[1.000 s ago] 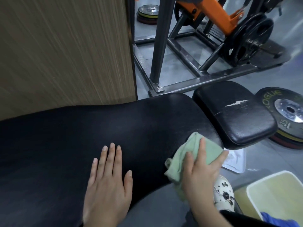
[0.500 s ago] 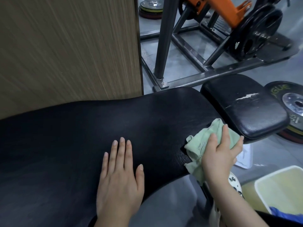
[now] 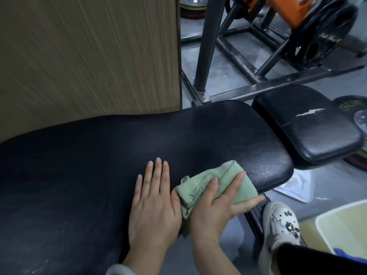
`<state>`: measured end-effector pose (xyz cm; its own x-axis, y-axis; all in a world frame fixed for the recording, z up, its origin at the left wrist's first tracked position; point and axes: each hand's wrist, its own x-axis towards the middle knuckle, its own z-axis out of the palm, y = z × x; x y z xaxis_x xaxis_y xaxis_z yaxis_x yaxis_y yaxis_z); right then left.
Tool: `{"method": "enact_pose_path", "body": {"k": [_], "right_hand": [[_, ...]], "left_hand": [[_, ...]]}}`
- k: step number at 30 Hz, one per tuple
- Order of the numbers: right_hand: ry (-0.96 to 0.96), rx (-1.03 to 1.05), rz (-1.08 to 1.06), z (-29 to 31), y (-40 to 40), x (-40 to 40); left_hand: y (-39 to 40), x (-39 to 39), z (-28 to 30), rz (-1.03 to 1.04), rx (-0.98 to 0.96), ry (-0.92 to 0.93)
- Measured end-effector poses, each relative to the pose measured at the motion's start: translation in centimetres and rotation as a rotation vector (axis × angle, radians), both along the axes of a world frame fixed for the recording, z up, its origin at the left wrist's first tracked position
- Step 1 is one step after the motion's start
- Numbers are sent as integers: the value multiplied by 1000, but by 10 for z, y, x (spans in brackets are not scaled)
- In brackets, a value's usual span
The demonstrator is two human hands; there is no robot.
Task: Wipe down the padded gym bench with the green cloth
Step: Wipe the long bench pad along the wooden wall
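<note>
Here, at our far left, a wood-grain panel (image 3: 87, 54) stands just behind the back edge of the padded gym bench (image 3: 83, 175), whose long black pad runs bare from the left border to the hands. Our left hand (image 3: 154, 203) lies flat on the pad, fingers straight and together, holding nothing, close to the near edge. Touching its thumb side, the green cloth (image 3: 214, 183) is bunched on the pad by the near right corner, and our right hand (image 3: 220, 207) presses on it with fingers spread, the thumb reaching past the pad's near edge. Rightward, a narrow gap parts this pad from the smaller seat pad (image 3: 305, 126), which has a torn patch. Behind stand a grey steel frame (image 3: 238, 56) and a black weight plate (image 3: 325, 30). Below the corner are a white clog (image 3: 278, 231), a pale tub (image 3: 341, 229) and another plate (image 3: 355, 108) on the floor.
</note>
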<state>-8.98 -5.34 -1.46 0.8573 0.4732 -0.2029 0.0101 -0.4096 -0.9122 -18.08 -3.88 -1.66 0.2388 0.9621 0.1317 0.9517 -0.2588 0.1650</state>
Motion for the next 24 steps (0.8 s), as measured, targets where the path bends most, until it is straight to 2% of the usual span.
{"method": "enact_pose_path", "body": {"k": [6, 9, 14, 24], "right_hand": [[26, -9, -139, 8, 13, 75], [2, -3, -173, 10, 16, 80], [40, -19, -195, 12, 15, 27], [110, -17, 7, 13, -21, -85]], "left_hand": [[1, -5, 1, -38, -30, -15], [3, -17, 5, -121, -40, -17], [7, -61, 14, -287, -49, 55], [-3, -144, 18, -215, -69, 114]]}}
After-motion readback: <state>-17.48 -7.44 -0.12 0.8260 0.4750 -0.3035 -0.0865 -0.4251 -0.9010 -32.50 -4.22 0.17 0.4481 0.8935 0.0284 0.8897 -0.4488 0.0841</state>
